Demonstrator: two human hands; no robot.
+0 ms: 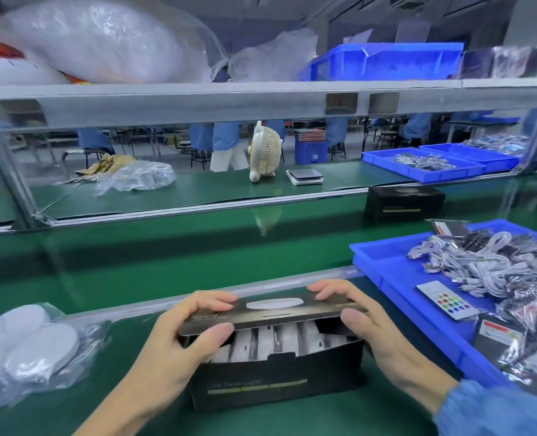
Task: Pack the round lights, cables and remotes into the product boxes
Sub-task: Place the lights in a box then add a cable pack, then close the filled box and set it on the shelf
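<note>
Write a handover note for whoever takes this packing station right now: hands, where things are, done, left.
Left hand: grips the left end of the lid of the black product box, thumb under, fingers on top.
Right hand: grips the right end the same way.
The lid is half lowered; white items show inside.
Bagged round lights lie left of the box. Cables and a remote are in the blue tray on the right.
Another black box sits on the belt beyond, apparently closed.
Done: this box looks filled.
Left: close and tuck the lid, then pack further boxes.
</note>
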